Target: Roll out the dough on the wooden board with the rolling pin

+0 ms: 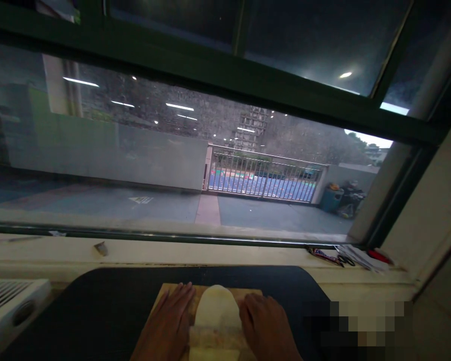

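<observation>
A long pale sheet of dough [218, 303] with a rounded far end lies on a wooden board [253, 291]. Across it runs a pale, blurred bar that looks like a rolling pin [215, 337], between my two hands. My left hand [169, 321] rests at the bar's left end, fingers stretched forward over the board. At the other end my right hand [266, 323] has its fingers bent and closed about the bar, whose end is hidden beneath it. The near part of the dough runs out of the bottom of the view.
The board lies on a black tabletop [97, 311] pushed against a window sill [210, 254]. On the sill are scissors [346, 260], a snack wrapper [325, 256] and papers [364, 259]. A white slatted appliance [20, 306] stands at left. A pixelated patch covers the lower right.
</observation>
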`<state>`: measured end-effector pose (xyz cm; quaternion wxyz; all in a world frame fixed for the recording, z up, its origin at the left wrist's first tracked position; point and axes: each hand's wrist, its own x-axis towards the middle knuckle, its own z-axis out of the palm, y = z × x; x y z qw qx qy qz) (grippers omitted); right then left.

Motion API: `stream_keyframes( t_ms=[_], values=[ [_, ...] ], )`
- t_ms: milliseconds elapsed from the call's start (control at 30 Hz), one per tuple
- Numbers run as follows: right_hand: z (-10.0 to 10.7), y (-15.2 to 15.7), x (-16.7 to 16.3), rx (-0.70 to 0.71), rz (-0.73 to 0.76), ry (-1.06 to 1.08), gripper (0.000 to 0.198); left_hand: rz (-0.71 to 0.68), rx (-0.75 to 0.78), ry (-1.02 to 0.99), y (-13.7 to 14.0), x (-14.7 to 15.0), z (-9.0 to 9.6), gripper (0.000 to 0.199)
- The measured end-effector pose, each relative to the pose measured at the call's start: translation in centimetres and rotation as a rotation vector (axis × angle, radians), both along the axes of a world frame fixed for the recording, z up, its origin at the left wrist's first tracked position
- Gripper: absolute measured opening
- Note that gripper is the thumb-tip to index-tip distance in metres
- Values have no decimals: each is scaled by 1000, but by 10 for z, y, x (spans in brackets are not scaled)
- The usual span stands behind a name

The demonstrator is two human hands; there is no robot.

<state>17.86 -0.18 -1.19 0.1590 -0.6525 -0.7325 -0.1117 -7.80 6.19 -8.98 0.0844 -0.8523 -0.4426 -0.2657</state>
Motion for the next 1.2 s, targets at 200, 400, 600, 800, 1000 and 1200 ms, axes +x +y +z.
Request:
stream_keyframes(
  t_ms=[200, 400, 600, 800, 1000, 1200],
  values=[
    [6, 5, -1, -29, -57, 83, 46, -21, 6, 50, 2, -9, -4, 50],
    [-16, -6, 9, -66, -61, 117, 55, -47, -4, -12, 3, -11, -5, 48],
    [1, 33, 13, 41, 31, 37, 46, -29, -29, -86, 1, -8, -5, 46],
    [-44, 27, 22, 201, 146, -72, 28, -17, -36, -94, 4, -6, -10, 44],
    [-46, 2, 15, 183, 56, -79, 30, 4, -16, -33, 5, -4, -3, 43],
    [-10, -18, 3, -6, -15, -77, 36, -48, 91, 55, 4, -6, -5, 49]
  ],
)
